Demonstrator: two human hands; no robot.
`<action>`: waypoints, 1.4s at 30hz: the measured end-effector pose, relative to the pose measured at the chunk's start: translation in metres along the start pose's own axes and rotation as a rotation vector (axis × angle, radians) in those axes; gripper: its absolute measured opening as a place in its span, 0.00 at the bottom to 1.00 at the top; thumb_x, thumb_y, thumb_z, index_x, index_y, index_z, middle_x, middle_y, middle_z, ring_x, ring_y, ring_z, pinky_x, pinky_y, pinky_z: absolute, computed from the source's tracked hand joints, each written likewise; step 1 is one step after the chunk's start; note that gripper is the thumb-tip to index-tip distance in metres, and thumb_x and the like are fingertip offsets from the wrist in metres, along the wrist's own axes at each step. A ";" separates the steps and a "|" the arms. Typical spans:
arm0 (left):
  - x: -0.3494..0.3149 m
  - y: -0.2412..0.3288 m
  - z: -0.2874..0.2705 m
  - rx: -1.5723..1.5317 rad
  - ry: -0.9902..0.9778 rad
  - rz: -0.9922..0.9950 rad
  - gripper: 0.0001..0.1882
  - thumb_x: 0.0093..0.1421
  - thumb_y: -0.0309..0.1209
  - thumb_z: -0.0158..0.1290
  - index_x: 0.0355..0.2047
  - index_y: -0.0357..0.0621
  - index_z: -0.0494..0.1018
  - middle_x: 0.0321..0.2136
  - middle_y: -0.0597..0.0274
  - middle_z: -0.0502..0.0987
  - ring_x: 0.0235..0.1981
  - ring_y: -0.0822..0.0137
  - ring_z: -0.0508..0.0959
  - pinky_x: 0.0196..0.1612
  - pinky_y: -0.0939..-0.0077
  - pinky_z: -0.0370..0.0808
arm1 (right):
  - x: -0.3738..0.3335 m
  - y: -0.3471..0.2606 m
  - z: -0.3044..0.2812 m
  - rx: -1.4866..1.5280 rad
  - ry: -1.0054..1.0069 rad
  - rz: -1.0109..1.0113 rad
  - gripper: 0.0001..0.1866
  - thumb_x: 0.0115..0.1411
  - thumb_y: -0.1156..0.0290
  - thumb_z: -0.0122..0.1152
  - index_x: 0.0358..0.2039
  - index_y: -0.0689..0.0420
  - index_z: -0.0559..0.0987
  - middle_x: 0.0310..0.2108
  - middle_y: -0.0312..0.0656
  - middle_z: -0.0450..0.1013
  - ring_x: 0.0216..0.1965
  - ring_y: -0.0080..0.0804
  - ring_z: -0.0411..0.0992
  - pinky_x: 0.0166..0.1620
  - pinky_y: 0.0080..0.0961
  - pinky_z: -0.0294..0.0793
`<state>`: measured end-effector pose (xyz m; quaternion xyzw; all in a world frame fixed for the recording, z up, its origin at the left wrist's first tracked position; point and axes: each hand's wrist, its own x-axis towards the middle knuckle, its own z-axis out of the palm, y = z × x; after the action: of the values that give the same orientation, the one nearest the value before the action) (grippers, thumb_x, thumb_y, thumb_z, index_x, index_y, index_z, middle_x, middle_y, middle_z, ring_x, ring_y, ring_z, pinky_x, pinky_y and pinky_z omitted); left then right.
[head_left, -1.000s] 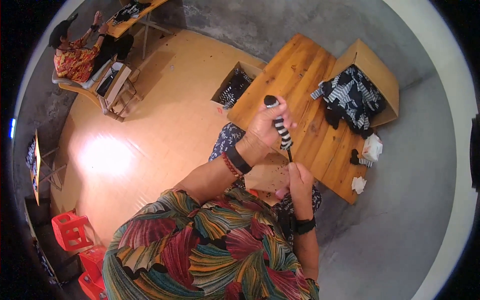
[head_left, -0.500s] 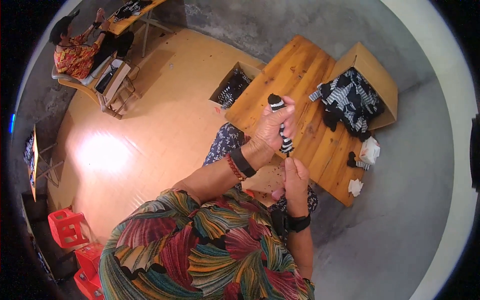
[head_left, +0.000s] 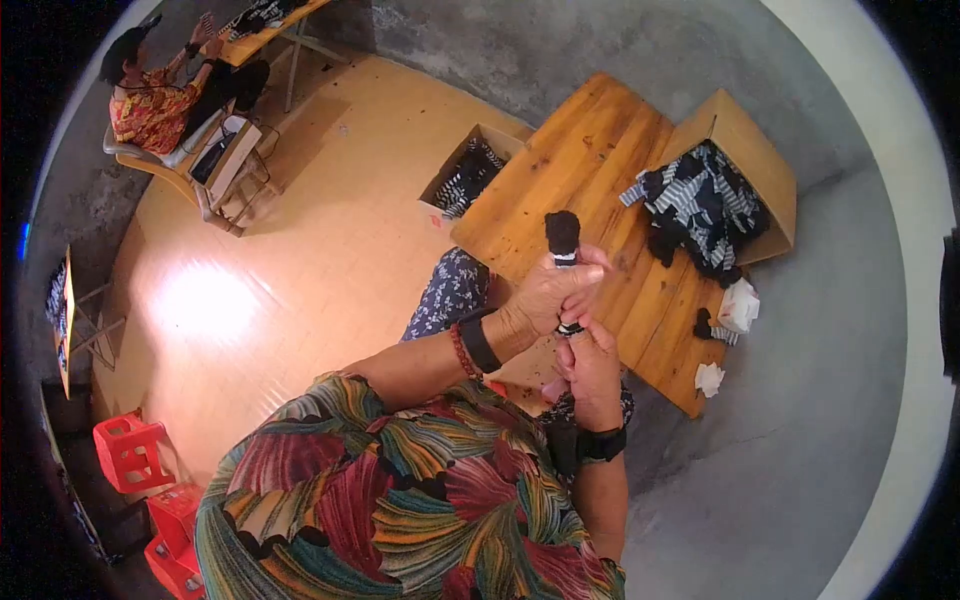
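Observation:
My left hand [head_left: 552, 296] is closed round a narrow black-and-white striped knit piece [head_left: 563, 232], whose black end sticks up above the thumb. Just below, my right hand [head_left: 592, 365] is closed at the lower end of the same piece. The two hands almost touch, and both are held over the near edge of a wooden table [head_left: 545, 165]. Much of the knit piece is hidden by fingers, so I cannot tell if it is a sock or a glove.
An open cardboard box [head_left: 775, 200] lies tipped on the table, spilling striped knit pieces [head_left: 705, 205]. Beside it are a white packet [head_left: 740, 305] and crumpled tissue [head_left: 709, 379]. Another box [head_left: 465, 175] stands beyond the table. Red stools [head_left: 132, 452] and a seated person [head_left: 155, 110] are leftward.
My left hand has moved down toward my right hand along the knit piece. More of the black end shows above, and less of the striped part shows between the hands.

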<state>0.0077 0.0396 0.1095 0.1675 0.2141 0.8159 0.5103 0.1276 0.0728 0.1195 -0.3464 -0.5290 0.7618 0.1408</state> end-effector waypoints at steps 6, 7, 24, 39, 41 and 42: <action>0.012 0.012 -0.002 -0.110 -0.038 0.051 0.12 0.54 0.35 0.51 0.36 0.42 0.66 0.16 0.64 0.66 0.15 0.69 0.68 0.23 0.73 0.69 | 0.005 0.003 -0.009 -0.251 0.033 -0.138 0.12 0.59 0.66 0.46 0.21 0.57 0.68 0.14 0.27 0.56 0.16 0.13 0.53 0.19 0.13 0.51; 0.016 0.018 -0.001 -0.111 0.019 0.069 0.12 0.55 0.35 0.50 0.36 0.42 0.66 0.19 0.62 0.68 0.17 0.68 0.70 0.25 0.72 0.70 | 0.005 0.005 -0.012 -0.322 0.024 -0.177 0.12 0.59 0.67 0.46 0.20 0.57 0.67 0.14 0.27 0.56 0.16 0.13 0.53 0.19 0.14 0.52; 0.001 -0.007 0.010 0.056 0.074 0.054 0.13 0.54 0.33 0.50 0.37 0.41 0.63 0.14 0.67 0.62 0.12 0.74 0.62 0.20 0.77 0.66 | -0.002 0.000 -0.013 0.103 -0.019 -0.011 0.11 0.59 0.63 0.48 0.27 0.58 0.71 0.13 0.29 0.59 0.11 0.14 0.53 0.15 0.11 0.51; 0.003 -0.018 0.006 -0.013 0.146 0.084 0.08 0.53 0.27 0.50 0.33 0.44 0.64 0.17 0.65 0.68 0.10 0.76 0.62 0.15 0.81 0.66 | -0.001 0.010 -0.020 -0.324 0.098 -0.166 0.12 0.59 0.66 0.45 0.22 0.58 0.70 0.12 0.27 0.56 0.12 0.14 0.52 0.15 0.14 0.50; 0.002 -0.019 0.007 -0.001 0.158 0.077 0.08 0.53 0.28 0.50 0.33 0.44 0.64 0.16 0.66 0.68 0.10 0.76 0.62 0.15 0.83 0.66 | -0.001 0.008 -0.018 -0.220 0.092 -0.111 0.12 0.59 0.66 0.46 0.22 0.58 0.70 0.12 0.28 0.56 0.12 0.15 0.52 0.15 0.14 0.50; 0.001 -0.018 0.005 0.013 0.120 0.056 0.09 0.53 0.28 0.50 0.34 0.43 0.64 0.16 0.66 0.67 0.10 0.75 0.63 0.16 0.82 0.66 | -0.001 0.008 -0.018 0.013 0.004 -0.022 0.11 0.59 0.65 0.46 0.24 0.58 0.69 0.12 0.29 0.57 0.11 0.15 0.53 0.15 0.14 0.52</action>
<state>0.0229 0.0486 0.1043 0.1274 0.2451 0.8370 0.4724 0.1418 0.0821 0.1095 -0.3411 -0.5274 0.7630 0.1526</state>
